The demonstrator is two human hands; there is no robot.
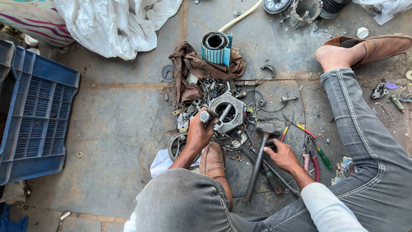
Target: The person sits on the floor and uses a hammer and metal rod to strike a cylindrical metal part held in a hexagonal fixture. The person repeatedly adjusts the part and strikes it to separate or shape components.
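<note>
My left hand (199,133) is closed around a short metal shaft (205,116), its rounded end poking up out of my fist beside a square metal housing (228,112) with a round opening. My right hand (281,154) rests on the long handle of a hammer (259,154), whose heavy grey head (269,127) lies on the stone floor. Small metal parts and wires lie scattered around the housing. My brown shoe (213,161) sits between the two hands.
A blue plastic crate (36,111) stands at the left. A brown rag (189,68) and a teal finned motor body (216,48) lie behind the parts. Screwdrivers (319,152) and red-handled pliers (312,165) lie at the right. White plastic sheeting (116,23) is at top left.
</note>
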